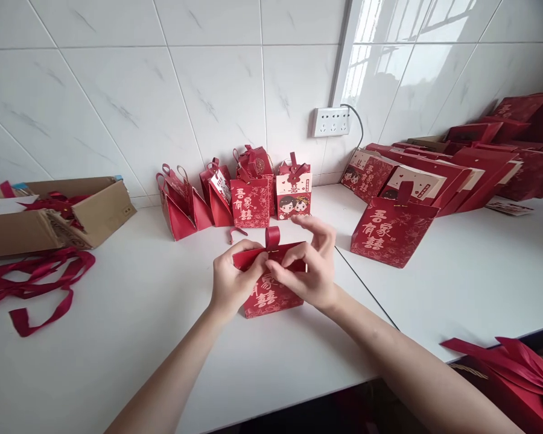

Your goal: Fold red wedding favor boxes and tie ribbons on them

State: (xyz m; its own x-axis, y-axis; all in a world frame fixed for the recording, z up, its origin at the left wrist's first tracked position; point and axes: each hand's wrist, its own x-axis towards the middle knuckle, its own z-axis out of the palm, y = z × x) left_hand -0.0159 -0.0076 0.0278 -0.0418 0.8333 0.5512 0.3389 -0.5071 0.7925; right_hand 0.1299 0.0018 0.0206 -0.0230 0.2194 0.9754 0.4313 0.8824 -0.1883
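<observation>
A red paper gift box (276,296) with light Chinese characters stands on the white table in front of me. From its top edge rises a dark red ribbon loop (273,237), with a small gold-coloured fastener at its base. My left hand (238,274) grips the box's upper left, thumb on the front face and fingers behind. At the upper right, my right hand (314,271) has thumb and index finger bent close together before the front face. Whatever lies between those fingertips is hidden. Its other fingers are raised off the box.
Several similar boxes (250,202) stand against the tiled wall. One box (391,235) stands at right, before a row of flat red boxes (475,175). At left are an opened cardboard carton (104,211) and loose red ribbons (40,274). A red bag (516,386) sits below the table edge.
</observation>
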